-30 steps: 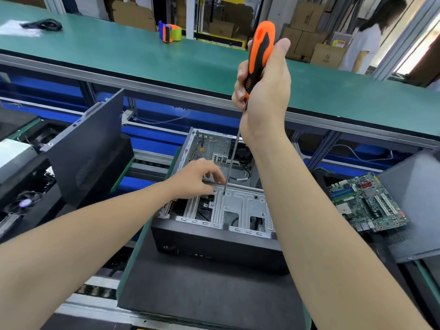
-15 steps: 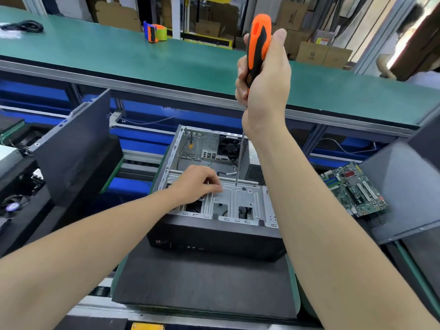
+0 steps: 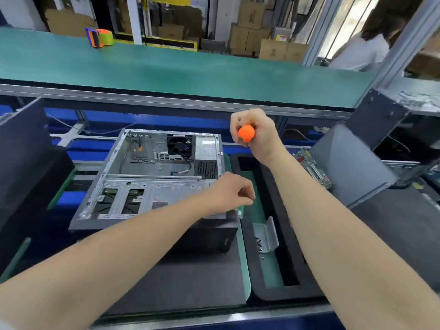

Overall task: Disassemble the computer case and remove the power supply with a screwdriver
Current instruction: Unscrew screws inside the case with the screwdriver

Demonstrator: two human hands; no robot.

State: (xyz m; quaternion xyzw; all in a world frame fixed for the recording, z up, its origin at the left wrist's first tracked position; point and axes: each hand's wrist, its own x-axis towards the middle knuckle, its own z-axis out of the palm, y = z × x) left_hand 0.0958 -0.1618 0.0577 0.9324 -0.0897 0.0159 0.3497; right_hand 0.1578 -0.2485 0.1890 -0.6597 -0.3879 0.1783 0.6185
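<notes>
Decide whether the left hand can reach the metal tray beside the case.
Probably yes: the left hand is at the right edge of the case, close to the metal tray, nothing between; the right hand holds the screwdriver clear.

Bright, even light falls from overhead, and the green bench point(image 3: 166, 72) across the far side is flatly lit, without glare. At the far right a window point(image 3: 345, 27) is blown out to white. Shadows are soft and faint, and the inside of the computer case point(image 3: 152, 186) is plainly lit. Motion blur smears the left hand point(image 3: 228, 194), the right hand point(image 3: 259, 139) round the screwdriver point(image 3: 246, 133), and the circuit board point(image 3: 312, 167). The wide lens bows the bench edge, and the far cartons point(image 3: 250, 32) look soft.
</notes>
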